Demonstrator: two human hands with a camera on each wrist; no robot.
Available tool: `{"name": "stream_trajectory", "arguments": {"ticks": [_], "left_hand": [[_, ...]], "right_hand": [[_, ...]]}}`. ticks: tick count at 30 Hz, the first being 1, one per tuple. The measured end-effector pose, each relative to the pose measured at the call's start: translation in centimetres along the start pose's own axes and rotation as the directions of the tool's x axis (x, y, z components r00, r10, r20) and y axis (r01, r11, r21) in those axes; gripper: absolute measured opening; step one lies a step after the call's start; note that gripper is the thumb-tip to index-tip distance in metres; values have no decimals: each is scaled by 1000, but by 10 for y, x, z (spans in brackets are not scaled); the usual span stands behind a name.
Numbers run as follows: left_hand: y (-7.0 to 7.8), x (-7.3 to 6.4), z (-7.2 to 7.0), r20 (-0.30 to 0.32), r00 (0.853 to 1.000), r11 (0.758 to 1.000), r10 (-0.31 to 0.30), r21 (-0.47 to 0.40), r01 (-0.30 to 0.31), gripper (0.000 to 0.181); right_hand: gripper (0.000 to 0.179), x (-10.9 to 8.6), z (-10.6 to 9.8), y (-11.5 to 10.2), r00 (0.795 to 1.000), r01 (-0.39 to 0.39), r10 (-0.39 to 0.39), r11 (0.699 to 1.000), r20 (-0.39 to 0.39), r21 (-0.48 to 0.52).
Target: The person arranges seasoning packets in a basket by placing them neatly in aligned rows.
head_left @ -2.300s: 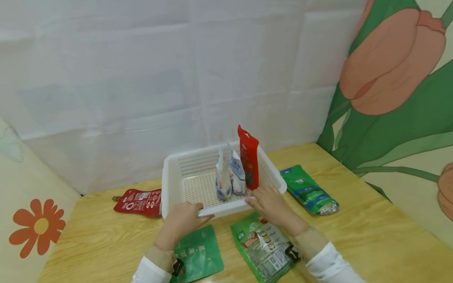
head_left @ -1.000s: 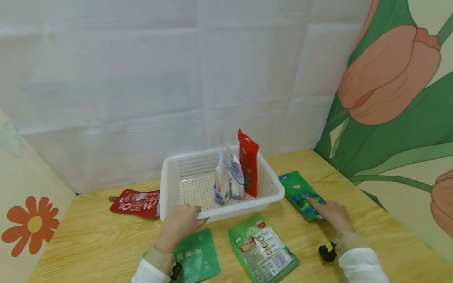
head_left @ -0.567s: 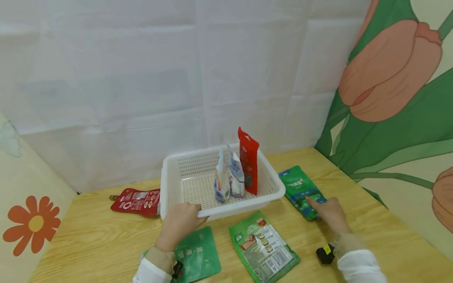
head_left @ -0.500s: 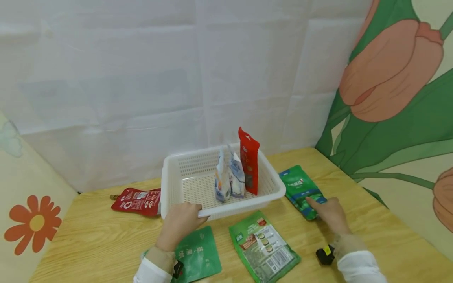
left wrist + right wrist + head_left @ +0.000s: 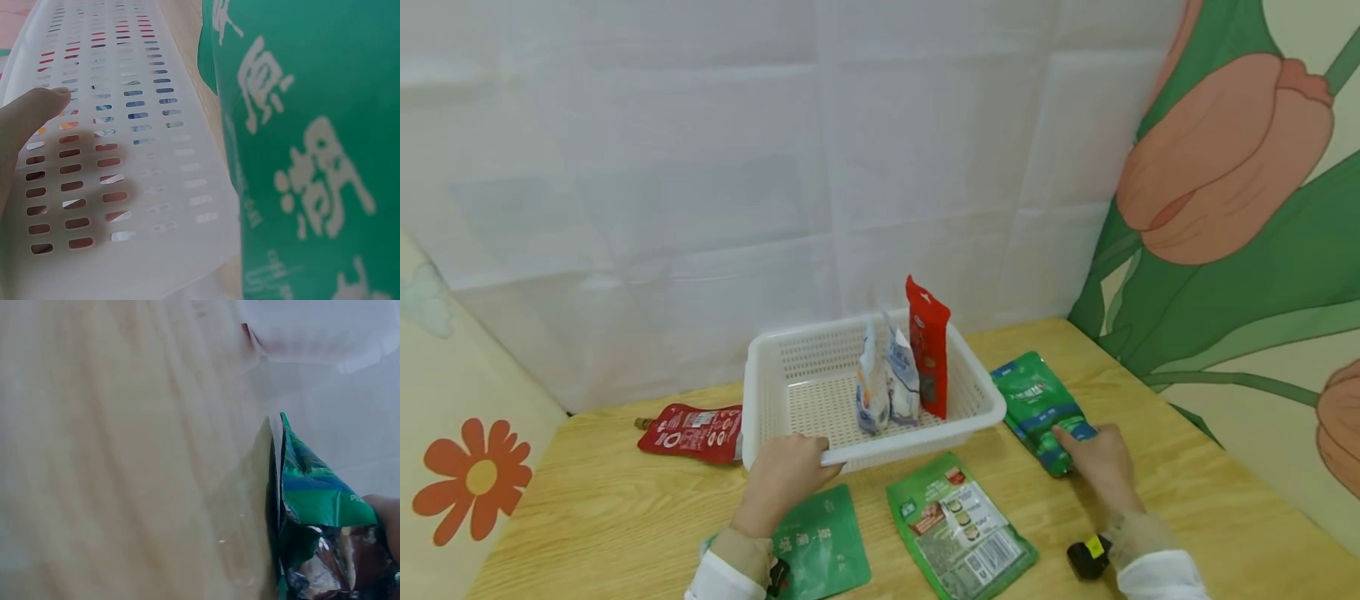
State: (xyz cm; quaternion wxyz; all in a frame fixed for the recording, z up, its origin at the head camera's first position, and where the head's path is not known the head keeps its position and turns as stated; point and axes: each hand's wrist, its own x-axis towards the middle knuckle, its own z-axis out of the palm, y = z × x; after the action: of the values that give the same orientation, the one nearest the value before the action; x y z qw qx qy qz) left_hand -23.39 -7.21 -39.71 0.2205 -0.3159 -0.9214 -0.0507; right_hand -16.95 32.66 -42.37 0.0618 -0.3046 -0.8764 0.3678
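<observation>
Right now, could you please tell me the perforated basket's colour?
The perforated basket is white, clearest in the head view.

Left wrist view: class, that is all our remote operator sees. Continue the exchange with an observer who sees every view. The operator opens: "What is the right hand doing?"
Observer: The right hand grips the near end of a shiny green-and-blue pouch, to the right of the white slotted plastic basket.
Operator: I glimpse colours through the slots. What stands inside?
Observer: A tall, glossy red packet, upright beside two shorter white-and-blue packets.
Operator: And on the basket's left?
Observer: A flat red pouch with a brownish cap lies on the wooden table.
</observation>
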Motion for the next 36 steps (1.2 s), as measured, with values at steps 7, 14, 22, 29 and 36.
{"name": "stream_trajectory", "arguments": {"ticks": [7,14,22,29,36], "left_hand": [[0,0,0,22,1000,1000,-7,-12,7,33],[1,0,1,24,1000,1000,-9,-15,9,32],[0,1,-1,56,998,999,-20,-32,22,32],[0,2,-2,69,998,999,-10,-32,12,32],[-2,2,-2,108,994,1000,-4,-29,7,32]], "right_hand": [[89,-7,-2,4,1000,-1,1,997,-5,72],[91,-15,-10,3,996,-21,36,983,-84,180],[91,-29,-28,-9,996,-19,38,976,-86,216],[88,-44,-35,-21,993,-30,63,953,-100,303],[85,-61,-41,-37,992,15,28,946,-125,323]]}}
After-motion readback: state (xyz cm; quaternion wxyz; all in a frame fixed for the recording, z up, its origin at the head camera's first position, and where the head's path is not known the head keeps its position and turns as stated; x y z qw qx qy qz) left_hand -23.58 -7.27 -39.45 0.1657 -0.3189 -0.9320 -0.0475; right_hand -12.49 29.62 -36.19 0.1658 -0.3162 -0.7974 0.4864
